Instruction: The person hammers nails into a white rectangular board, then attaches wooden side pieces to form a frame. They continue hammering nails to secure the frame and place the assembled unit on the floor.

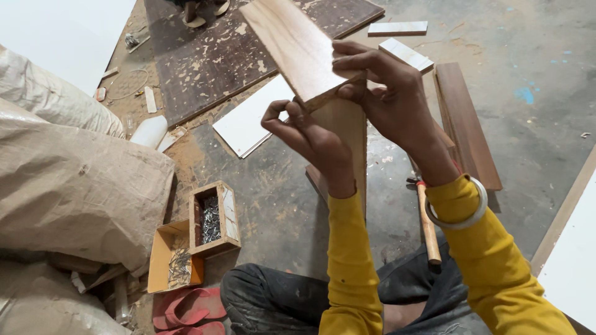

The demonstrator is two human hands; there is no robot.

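A person in yellow sleeves sits on a concrete floor [534,56], seen from above, holding two wood pieces raised in front of them. The right hand [388,93] is closed around the near end of a light wooden board [295,43], fingers over its top face and thumb beneath; the board slants up and away towards the upper left. The left hand [307,133] sits just below that end, its fingertips pinched at the board's lower corner; whether it holds something small there cannot be told. Directly under the board's near end an upright wooden panel [346,133] stands between the two hands, its top edge meeting the board's end.

Beside the right forearm, a hammer [427,223] with a wooden handle lies on the floor. To the right of it lies a dark brown plank [465,124], and a white-faced panel [574,254] fills the lower right corner. Beyond the hands lie a white sheet [248,121], a large worn dark board [211,56] and two small white offcuts [397,28].

On the left, bulky sacks [68,174] crowd the floor's edge. Near them stand two open boxes of nails [205,229], with pink sandals [186,307] just below. The open floor lies mainly at the upper right.
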